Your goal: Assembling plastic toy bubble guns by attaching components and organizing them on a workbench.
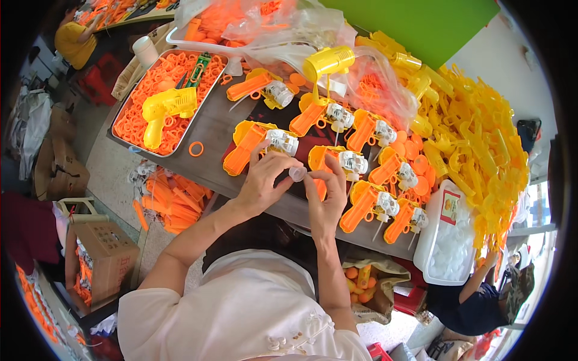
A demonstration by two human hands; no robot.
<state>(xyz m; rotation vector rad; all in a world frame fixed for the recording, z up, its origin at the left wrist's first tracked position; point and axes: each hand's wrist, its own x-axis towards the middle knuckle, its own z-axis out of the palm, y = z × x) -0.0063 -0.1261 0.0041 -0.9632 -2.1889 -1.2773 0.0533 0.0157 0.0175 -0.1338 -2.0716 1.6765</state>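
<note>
- Two bare hands meet over the tabletop in the head view, fingers bent around one small, clear, round plastic cup.
- Left hand: its grip is clamped on the cup, thumb and forefinger at its smooth wall.
- Right hand: its fingertips curl in at the cup's other side; whether its grip is closed on the plastic, I cannot tell.
- Eight orange-and-yellow toy-gun assemblies lie around and beyond the hands, hard glossy plastic, each with a white, patterned cylindrical unit.
- Upright among them stands a yellow toy-gun shell; flat orange discs are scattered to the right.
- To the left, a shiny rectangular metal tray brims with thin orange rings, another yellow shell on top.
- On the right, a tangled heap of yellow plastic parts rises behind a white plastic tub of translucent pieces.
</note>
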